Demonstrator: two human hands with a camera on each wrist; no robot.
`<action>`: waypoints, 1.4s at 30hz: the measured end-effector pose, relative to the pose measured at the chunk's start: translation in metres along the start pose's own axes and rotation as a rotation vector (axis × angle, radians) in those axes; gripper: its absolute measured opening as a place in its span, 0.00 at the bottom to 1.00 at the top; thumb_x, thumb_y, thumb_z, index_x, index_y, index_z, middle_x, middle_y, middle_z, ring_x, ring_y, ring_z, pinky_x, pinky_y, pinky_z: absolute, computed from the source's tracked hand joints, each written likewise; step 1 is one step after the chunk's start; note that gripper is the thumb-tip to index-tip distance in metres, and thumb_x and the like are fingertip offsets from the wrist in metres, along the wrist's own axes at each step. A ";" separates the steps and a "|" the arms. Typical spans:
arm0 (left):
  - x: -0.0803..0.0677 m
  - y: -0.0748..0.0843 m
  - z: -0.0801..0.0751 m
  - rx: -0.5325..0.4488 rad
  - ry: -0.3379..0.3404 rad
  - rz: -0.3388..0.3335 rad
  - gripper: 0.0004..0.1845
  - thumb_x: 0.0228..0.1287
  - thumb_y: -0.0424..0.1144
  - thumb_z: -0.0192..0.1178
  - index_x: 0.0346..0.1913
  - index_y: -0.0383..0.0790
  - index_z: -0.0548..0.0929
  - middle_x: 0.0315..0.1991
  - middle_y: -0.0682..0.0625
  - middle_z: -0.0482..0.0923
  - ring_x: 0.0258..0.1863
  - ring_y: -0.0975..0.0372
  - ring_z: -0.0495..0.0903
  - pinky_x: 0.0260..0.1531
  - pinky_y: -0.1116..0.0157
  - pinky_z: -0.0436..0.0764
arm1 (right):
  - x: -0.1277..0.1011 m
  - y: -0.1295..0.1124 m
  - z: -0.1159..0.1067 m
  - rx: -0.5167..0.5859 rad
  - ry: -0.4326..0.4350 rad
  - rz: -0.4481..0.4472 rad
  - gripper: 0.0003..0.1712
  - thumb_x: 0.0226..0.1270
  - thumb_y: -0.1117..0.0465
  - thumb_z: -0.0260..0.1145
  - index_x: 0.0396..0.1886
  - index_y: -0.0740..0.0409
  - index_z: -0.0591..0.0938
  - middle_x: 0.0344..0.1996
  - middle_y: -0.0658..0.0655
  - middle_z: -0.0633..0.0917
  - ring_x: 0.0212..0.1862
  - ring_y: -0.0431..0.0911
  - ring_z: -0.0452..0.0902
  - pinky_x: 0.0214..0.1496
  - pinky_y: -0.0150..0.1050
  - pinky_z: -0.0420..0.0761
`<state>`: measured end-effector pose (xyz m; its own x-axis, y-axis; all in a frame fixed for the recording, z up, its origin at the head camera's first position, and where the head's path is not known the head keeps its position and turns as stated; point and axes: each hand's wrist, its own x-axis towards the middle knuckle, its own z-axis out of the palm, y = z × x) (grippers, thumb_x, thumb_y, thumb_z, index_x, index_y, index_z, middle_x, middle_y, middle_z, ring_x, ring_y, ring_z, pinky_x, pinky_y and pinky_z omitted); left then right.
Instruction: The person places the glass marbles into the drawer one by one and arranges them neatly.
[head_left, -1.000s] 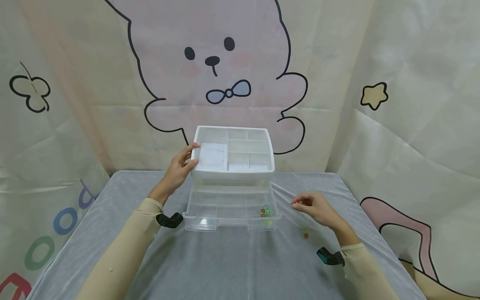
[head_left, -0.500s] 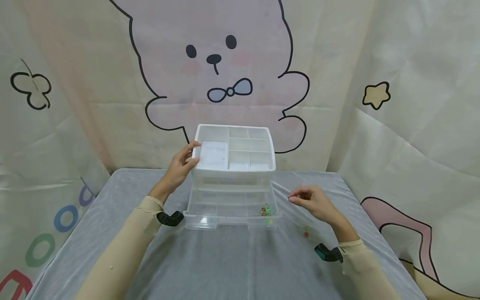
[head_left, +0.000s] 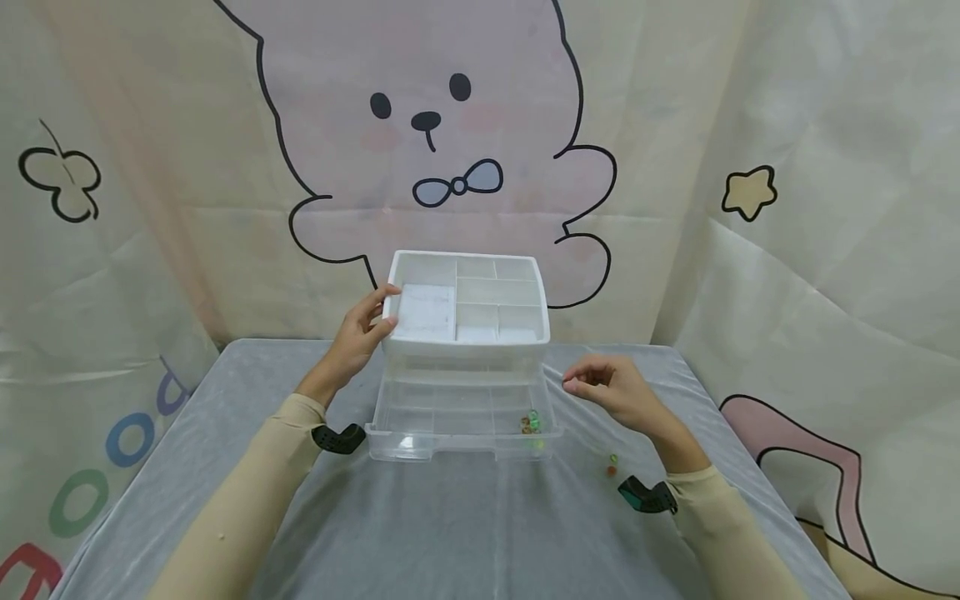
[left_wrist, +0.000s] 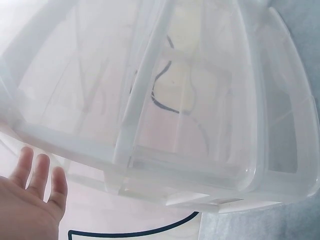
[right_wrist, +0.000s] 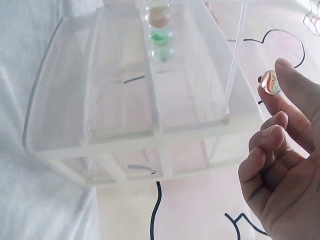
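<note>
Marble (right_wrist: 270, 82) (orange-striped) pinched at fingertips of right hand (head_left: 611, 393), raised above table (head_left: 465, 525) just right of open clear drawer (head_left: 462, 433). Left hand (head_left: 358, 337), fingers straight, rests against white organizer tray (head_left: 467, 337) left edge, forearm angled inward.

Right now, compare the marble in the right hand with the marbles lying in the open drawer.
The held marble is pinched between thumb and fingertip of the right hand, in the air; the drawer marbles rest in the clear drawer. The held one is alone; the drawer ones are clustered. All are small glass balls.
</note>
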<state>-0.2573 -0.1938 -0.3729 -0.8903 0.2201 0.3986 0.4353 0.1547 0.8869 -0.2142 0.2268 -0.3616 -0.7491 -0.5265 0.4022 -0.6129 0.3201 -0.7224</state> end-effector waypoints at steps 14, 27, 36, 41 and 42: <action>-0.005 -0.003 0.000 -0.026 -0.004 0.016 0.26 0.77 0.33 0.50 0.75 0.37 0.62 0.78 0.38 0.56 0.68 0.45 0.67 0.48 0.74 0.75 | 0.025 -0.015 0.027 0.011 -0.087 -0.001 0.06 0.68 0.68 0.68 0.41 0.62 0.89 0.24 0.52 0.76 0.24 0.37 0.65 0.26 0.31 0.68; -0.001 -0.005 -0.002 -0.031 -0.007 0.025 0.27 0.77 0.34 0.49 0.75 0.34 0.61 0.76 0.37 0.59 0.63 0.49 0.70 0.46 0.73 0.77 | 0.035 -0.022 0.038 -0.140 -0.094 0.104 0.07 0.66 0.62 0.71 0.41 0.57 0.90 0.23 0.50 0.70 0.24 0.38 0.59 0.29 0.31 0.64; 0.000 -0.004 0.000 -0.030 0.001 0.025 0.27 0.77 0.33 0.50 0.75 0.37 0.62 0.78 0.40 0.57 0.68 0.46 0.68 0.48 0.73 0.75 | 0.033 -0.027 0.041 -0.193 -0.083 0.114 0.07 0.67 0.60 0.71 0.41 0.54 0.91 0.26 0.51 0.75 0.24 0.39 0.60 0.29 0.32 0.65; 0.000 -0.003 -0.001 -0.032 -0.006 0.021 0.27 0.77 0.33 0.50 0.75 0.35 0.61 0.79 0.41 0.55 0.70 0.44 0.66 0.49 0.73 0.74 | 0.034 -0.031 0.044 -0.233 -0.083 0.123 0.08 0.66 0.60 0.71 0.42 0.56 0.91 0.26 0.50 0.73 0.25 0.40 0.60 0.30 0.33 0.64; -0.001 -0.002 -0.001 -0.029 -0.003 0.019 0.27 0.77 0.33 0.50 0.75 0.36 0.62 0.79 0.41 0.55 0.70 0.44 0.66 0.49 0.73 0.74 | 0.034 -0.032 0.044 -0.234 -0.084 0.125 0.09 0.66 0.60 0.72 0.43 0.57 0.90 0.25 0.49 0.73 0.25 0.39 0.59 0.30 0.33 0.64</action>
<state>-0.2578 -0.1953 -0.3750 -0.8814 0.2258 0.4149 0.4482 0.1224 0.8855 -0.2094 0.1641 -0.3497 -0.8048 -0.5321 0.2628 -0.5660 0.5549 -0.6097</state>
